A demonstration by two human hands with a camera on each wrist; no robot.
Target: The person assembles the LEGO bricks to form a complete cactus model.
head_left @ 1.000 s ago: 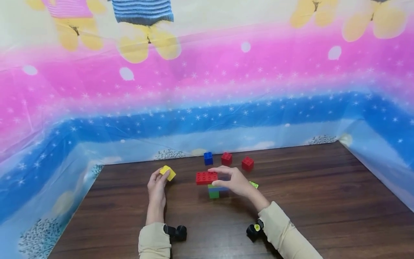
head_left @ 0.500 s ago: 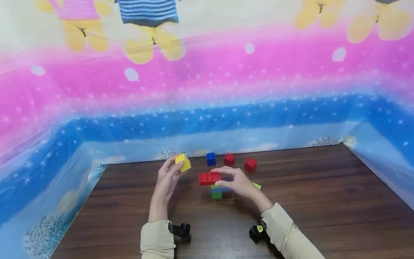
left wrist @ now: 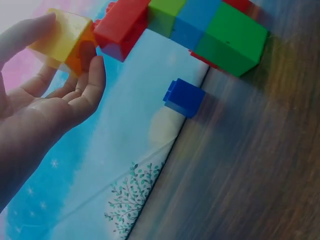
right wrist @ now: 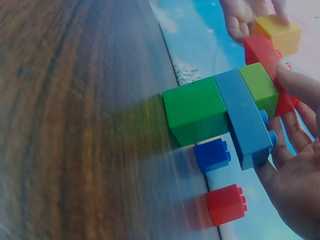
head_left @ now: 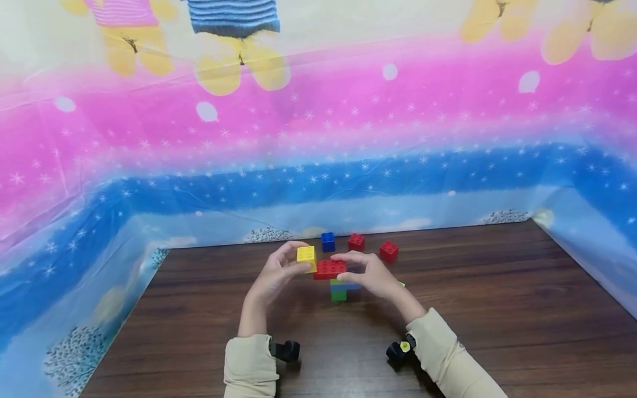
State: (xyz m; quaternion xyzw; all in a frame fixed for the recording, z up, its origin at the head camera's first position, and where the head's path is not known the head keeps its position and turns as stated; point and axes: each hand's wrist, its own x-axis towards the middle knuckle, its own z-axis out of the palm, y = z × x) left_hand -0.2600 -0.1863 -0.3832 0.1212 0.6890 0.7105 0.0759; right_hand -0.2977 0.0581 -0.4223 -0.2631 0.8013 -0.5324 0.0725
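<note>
My left hand [head_left: 272, 276] pinches a yellow building block [head_left: 306, 254] between thumb and fingers, studs up. It is at the left end of a long red block [head_left: 328, 270], slightly above it in the head view. This red block tops a stack: a green block [right wrist: 195, 112] at the bottom, then a longer blue block [right wrist: 244, 117], then a light green block [right wrist: 260, 87]. With thumb and fingers, my right hand [head_left: 370, 276] grips the red block's right end. The blue block sticks out to the right, partly hidden by that hand in the head view.
Behind the stack, a small blue block [head_left: 328, 242] and two small red blocks, a nearer one [head_left: 389, 251] and a farther one [head_left: 356, 241], sit near the table's back edge. A light green piece [head_left: 401, 284] peeks out beyond the right wrist. Printed cloth [head_left: 348, 210] walls the brown table [head_left: 189, 320].
My left hand has carried the yellow block rightward from beside the stack to the red block's left end, turning it level. The right hand keeps its grip on the red block.
</note>
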